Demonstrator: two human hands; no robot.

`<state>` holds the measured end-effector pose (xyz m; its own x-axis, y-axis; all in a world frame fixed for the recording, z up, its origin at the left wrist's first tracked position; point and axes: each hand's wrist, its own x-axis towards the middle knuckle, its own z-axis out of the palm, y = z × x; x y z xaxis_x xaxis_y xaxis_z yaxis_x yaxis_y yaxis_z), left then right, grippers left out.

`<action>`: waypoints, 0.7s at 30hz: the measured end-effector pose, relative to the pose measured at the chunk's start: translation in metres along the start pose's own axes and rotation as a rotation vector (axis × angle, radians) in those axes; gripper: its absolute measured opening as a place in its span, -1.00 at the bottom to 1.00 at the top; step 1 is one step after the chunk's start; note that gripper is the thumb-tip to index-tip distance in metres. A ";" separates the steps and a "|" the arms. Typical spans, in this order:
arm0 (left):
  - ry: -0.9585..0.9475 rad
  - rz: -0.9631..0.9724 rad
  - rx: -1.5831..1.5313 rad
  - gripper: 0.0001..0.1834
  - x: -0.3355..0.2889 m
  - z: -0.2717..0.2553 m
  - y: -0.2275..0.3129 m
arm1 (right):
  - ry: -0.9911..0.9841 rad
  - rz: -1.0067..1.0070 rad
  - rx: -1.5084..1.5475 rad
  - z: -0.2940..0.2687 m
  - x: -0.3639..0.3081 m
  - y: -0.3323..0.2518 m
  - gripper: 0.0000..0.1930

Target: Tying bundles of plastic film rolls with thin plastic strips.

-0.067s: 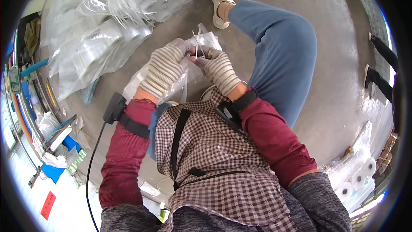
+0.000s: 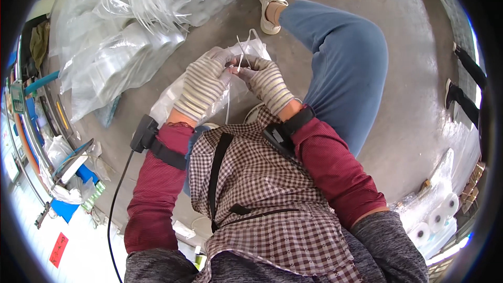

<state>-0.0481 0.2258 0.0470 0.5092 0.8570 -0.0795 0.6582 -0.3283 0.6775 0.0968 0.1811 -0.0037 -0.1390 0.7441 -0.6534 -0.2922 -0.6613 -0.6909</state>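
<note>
**Both hands pinching a thin white strip (image 2: 240, 62)**

Strip sits between your fingertips, above the clear plastic bag (image 2: 170, 98); one end loops up toward 12 o'clock. Your left hand (image 2: 203, 83) meets it from 8 o'clock, your right hand (image 2: 268, 85) from between 4 and 5. Fingers narrow on both, closed on the strip; exact grip partly hidden. Step looks like two-handed strip handling; next move likely calls for fine fingertip control. Farther out: loose white strips (image 2: 139, 0) at 10, plastic-wrapped rolls (image 2: 112, 71) at 9, your shoe (image 2: 270, 0) at 1.
</note>
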 end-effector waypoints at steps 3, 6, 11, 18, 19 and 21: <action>0.068 0.022 0.003 -0.81 -0.010 -0.004 -0.001 | -0.019 0.084 -0.022 0.002 -0.004 -0.007 -0.78; 0.035 -0.072 -0.145 -0.85 -0.012 -0.009 -0.008 | -0.075 -0.047 -0.015 0.004 -0.006 -0.009 -0.82; -0.077 -0.725 -0.538 -0.89 -0.008 -0.019 -0.012 | 0.013 -0.463 -0.954 -0.016 -0.009 -0.001 -0.83; 0.064 -0.643 -0.416 -0.85 -0.021 -0.021 -0.015 | 0.089 -0.267 -0.788 -0.023 -0.020 -0.012 -0.81; 0.073 -0.666 -0.460 -0.83 -0.024 -0.024 -0.016 | 0.249 -0.251 -0.687 -0.025 -0.031 -0.019 -0.83; 0.218 -0.577 -0.488 -0.81 -0.040 -0.033 -0.014 | 0.237 -0.524 -0.666 -0.034 -0.062 -0.057 -0.89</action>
<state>-0.0956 0.2095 0.0648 0.0074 0.9139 -0.4059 0.4420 0.3612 0.8211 0.1538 0.1691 0.0655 0.0801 0.9770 -0.1977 0.3597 -0.2133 -0.9084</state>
